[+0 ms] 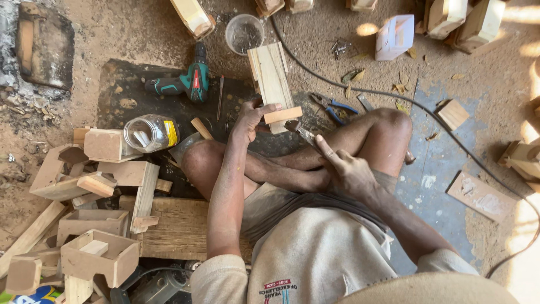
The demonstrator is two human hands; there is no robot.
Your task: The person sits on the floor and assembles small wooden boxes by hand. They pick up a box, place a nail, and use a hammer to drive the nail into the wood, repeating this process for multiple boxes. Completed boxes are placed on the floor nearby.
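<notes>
I sit cross-legged on the sandy ground. My left hand (251, 118) grips a small wooden strip (283, 115) and presses it across the near end of a long wooden box piece (271, 76) that stands on the ground in front of me. My right hand (341, 168) is closed on the handle of a hammer (299, 130), whose head hangs just below the strip, close to the box end.
A green cordless drill (185, 83) lies on a dark mat (121, 90). A clear jar (152, 132) lies tipped by my left knee. Blue-handled pliers (334, 107), a plastic cup of nails (244, 34), a black cable (450, 132) and piles of wooden boxes (93, 256) surround me.
</notes>
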